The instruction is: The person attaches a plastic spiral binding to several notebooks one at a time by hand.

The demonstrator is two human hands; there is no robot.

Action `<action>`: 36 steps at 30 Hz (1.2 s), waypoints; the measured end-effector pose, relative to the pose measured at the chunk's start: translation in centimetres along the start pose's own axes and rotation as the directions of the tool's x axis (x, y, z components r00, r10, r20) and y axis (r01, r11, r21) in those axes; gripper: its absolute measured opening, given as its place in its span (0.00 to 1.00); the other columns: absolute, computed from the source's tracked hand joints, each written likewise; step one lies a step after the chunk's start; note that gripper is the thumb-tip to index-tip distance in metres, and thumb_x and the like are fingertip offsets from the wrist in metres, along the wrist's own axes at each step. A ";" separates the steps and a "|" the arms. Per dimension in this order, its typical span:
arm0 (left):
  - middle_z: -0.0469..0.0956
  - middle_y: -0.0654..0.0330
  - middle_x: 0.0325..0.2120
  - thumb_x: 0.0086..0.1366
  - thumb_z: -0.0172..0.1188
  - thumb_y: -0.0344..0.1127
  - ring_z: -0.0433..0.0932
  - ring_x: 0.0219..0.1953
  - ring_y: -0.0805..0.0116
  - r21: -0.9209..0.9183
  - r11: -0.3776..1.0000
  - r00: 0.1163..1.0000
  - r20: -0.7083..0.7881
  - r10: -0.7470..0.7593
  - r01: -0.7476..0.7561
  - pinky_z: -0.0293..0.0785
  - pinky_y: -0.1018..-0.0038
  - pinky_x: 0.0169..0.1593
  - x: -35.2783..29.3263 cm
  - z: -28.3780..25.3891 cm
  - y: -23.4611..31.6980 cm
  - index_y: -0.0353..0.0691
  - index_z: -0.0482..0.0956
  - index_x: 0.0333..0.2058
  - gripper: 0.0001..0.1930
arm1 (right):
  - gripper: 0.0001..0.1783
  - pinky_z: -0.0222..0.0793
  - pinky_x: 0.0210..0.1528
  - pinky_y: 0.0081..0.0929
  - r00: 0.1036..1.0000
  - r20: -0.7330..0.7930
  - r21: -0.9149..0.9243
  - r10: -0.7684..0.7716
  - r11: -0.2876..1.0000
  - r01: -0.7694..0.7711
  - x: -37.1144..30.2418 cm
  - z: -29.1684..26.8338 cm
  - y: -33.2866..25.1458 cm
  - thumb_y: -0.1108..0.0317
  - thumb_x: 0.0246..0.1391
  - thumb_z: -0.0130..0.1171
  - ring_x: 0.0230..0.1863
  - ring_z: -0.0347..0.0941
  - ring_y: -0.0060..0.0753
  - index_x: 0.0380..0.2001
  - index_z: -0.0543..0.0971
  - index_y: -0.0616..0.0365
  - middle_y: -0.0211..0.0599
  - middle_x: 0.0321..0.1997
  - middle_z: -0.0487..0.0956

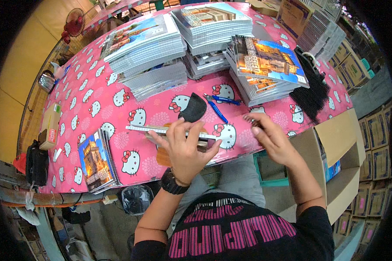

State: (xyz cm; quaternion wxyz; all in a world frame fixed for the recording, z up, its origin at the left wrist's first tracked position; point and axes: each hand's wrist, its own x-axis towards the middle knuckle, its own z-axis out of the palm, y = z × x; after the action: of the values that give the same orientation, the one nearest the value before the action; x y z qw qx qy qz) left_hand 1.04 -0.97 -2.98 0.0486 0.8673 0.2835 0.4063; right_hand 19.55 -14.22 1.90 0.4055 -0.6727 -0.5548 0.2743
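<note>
My left hand, with a black watch on its wrist, grips a narrow block-like piece at the table's near edge, its fingers spread along it. A white strip with ruler-like marks runs along that piece, and a wooden part shows beneath; my hand covers the middle. To the right, my right hand is raised over the table edge with curled fingers. Something small and dark shows at its fingertips, too small to name. Beyond my hands lie blue-handled cutting pliers and a black cloth-like piece.
Tall stacks of spiral-bound booklets stand at the back of the pink patterned table. More booklets and a heap of black coils are at the right. A small booklet pile lies left. An open carton stands right.
</note>
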 end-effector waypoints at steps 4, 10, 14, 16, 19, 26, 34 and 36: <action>0.71 0.62 0.44 0.44 0.66 0.49 0.62 0.56 0.57 0.030 0.999 0.998 -0.054 -0.034 0.036 0.22 0.38 0.60 -0.4 0.9 0.4 0.47 0.76 0.41 0.24 | 0.20 0.64 0.51 0.30 0.987 -0.054 0.045 -0.151 0.987 0.154 1.0 2.4 -0.6 0.68 0.59 0.46 0.50 0.70 0.39 0.54 0.66 0.62 0.46 0.48 0.73; 0.71 0.62 0.47 0.47 0.64 0.47 0.62 0.57 0.57 0.014 0.999 0.999 0.025 -0.046 0.046 0.22 0.39 0.60 -0.3 1.1 0.6 0.46 0.74 0.46 0.26 | 0.12 0.66 0.43 0.28 0.981 -0.028 0.013 -0.193 0.981 0.193 2.7 3.7 -0.9 0.71 0.52 0.55 0.40 0.72 0.36 0.41 0.77 0.59 0.41 0.36 0.76; 0.73 0.62 0.43 0.49 0.63 0.45 0.67 0.53 0.61 -0.121 0.992 0.994 0.106 -0.034 0.047 0.25 0.43 0.62 0.5 -0.9 0.7 0.46 0.75 0.43 0.22 | 0.12 0.66 0.39 0.26 0.966 -0.115 -0.003 -0.233 0.972 0.234 3.2 3.9 -0.7 0.74 0.46 0.60 0.35 0.70 0.33 0.37 0.79 0.58 0.37 0.31 0.73; 0.75 0.63 0.40 0.50 0.63 0.41 0.70 0.49 0.63 -0.217 0.976 0.991 0.133 0.023 0.007 0.31 0.48 0.63 0.5 -1.6 -0.3 0.46 0.77 0.40 0.17 | 0.13 0.66 0.39 0.26 0.974 -0.074 0.027 -0.213 0.976 0.216 3.2 3.8 -0.8 0.75 0.45 0.60 0.36 0.70 0.33 0.37 0.79 0.58 0.37 0.32 0.73; 0.77 0.65 0.34 0.51 0.63 0.34 0.73 0.42 0.67 -0.309 0.948 0.987 0.116 0.114 -0.073 0.43 0.58 0.62 0.5 -1.8 -1.9 0.46 0.78 0.35 0.11 | 0.13 0.65 0.38 0.27 0.971 -0.018 0.009 -0.238 0.971 0.238 3.4 3.9 -0.9 0.75 0.45 0.60 0.36 0.70 0.33 0.38 0.78 0.59 0.37 0.31 0.73; 0.78 0.68 0.30 0.50 0.62 0.31 0.74 0.37 0.70 -0.323 0.944 0.991 0.087 0.101 -0.068 0.53 0.65 0.53 0.7 -2.1 -1.8 0.47 0.79 0.34 0.10 | 0.14 0.66 0.40 0.31 0.954 0.161 -0.058 -0.253 0.963 0.265 3.8 3.4 -1.7 0.74 0.51 0.54 0.36 0.70 0.42 0.43 0.76 0.60 0.43 0.31 0.72; 0.77 0.66 0.29 0.50 0.62 0.31 0.74 0.34 0.68 -0.365 0.927 0.982 0.125 0.141 -0.086 0.55 0.66 0.47 1.3 -2.9 -1.3 0.46 0.77 0.33 0.10 | 0.23 0.67 0.34 0.27 0.968 0.224 -0.081 -0.115 0.987 0.136 3.6 3.4 -3.6 0.78 0.50 0.54 0.30 0.71 0.32 0.52 0.70 0.56 0.38 0.30 0.74; 0.76 0.65 0.29 0.49 0.63 0.31 0.73 0.33 0.68 -0.395 0.913 0.980 0.120 0.159 -0.100 0.55 0.67 0.44 1.3 -2.7 -1.8 0.45 0.77 0.32 0.09 | 0.24 0.68 0.34 0.31 0.969 0.177 -0.087 -0.174 0.978 0.192 3.9 3.6 -3.9 0.76 0.49 0.55 0.31 0.73 0.37 0.52 0.69 0.56 0.41 0.31 0.75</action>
State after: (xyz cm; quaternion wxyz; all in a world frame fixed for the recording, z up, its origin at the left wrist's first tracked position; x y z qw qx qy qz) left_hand -1.06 0.85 -0.85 0.2127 0.8854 0.1352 0.3905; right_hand 15.49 -9.38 3.69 0.3455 -0.6132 -0.6602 0.2623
